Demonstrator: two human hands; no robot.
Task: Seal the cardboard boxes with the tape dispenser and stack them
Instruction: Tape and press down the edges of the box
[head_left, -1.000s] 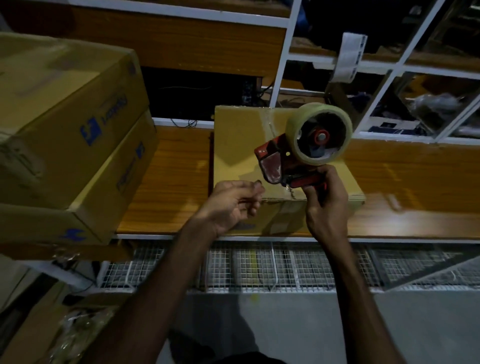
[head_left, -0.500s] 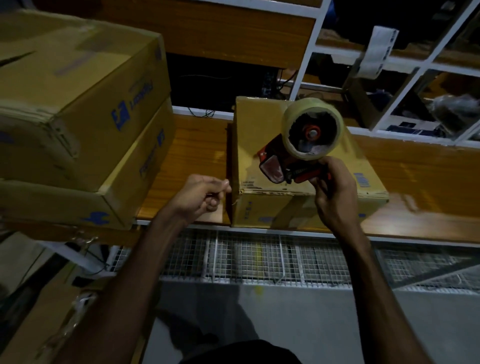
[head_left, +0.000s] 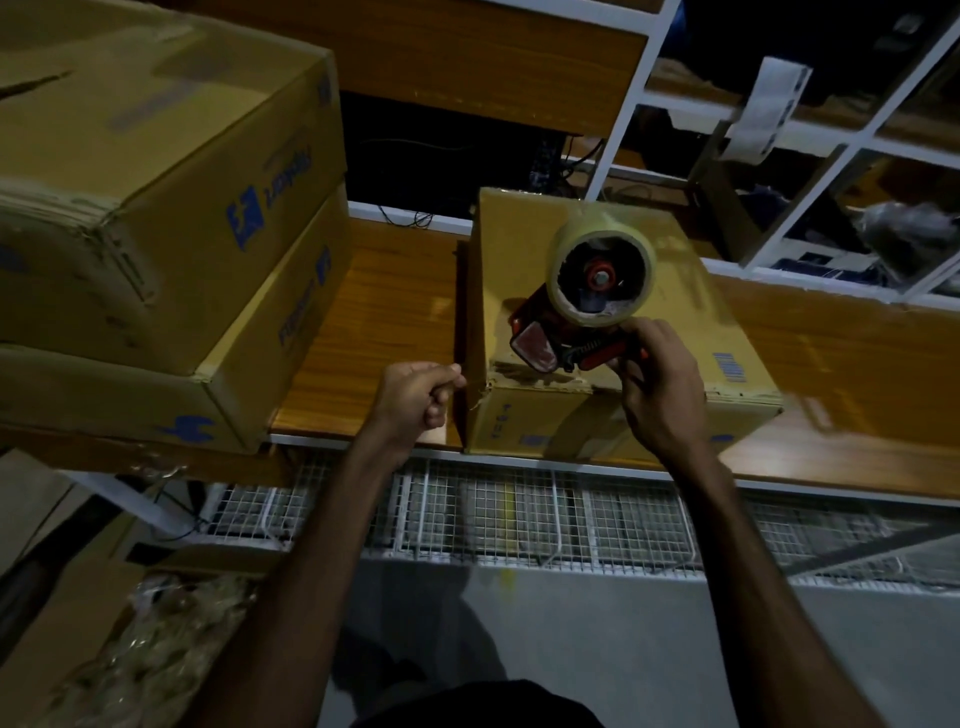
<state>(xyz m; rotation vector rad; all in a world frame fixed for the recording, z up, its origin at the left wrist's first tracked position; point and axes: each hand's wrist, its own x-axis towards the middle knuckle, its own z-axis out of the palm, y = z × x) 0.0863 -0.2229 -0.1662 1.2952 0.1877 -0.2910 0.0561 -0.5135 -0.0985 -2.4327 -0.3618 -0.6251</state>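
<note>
From the head camera, a small cardboard box (head_left: 597, 291) sat on the wood-grain bench (head_left: 384, 312), its near face flush with the bench's white front edge. Its near top edge looked frayed and dented, the corrugated card roughened at the left corner. The right hand (head_left: 660, 384) was wrapped around the handle of a red tape dispenser (head_left: 566, 343), which hovered over the box's near top edge; whether it touched the card could not be told. A glossy roll of clear tape (head_left: 602, 270) stood on the dispenser's hub, round and nearly full.

The left hand (head_left: 415, 395) was curled into a loose fist just beside the box's left near corner, thumb against forefinger; whether it pinched anything could not be told.

To the left, two larger cardboard boxes (head_left: 171, 218) with blue printing lay stacked, the upper one's near corner crushed. A strip of bare bench lay between that stack and the small box. Below the bench's edge ran a white wire mesh panel (head_left: 519, 514), and behind stood a white-framed shelf unit (head_left: 623, 119).
</note>
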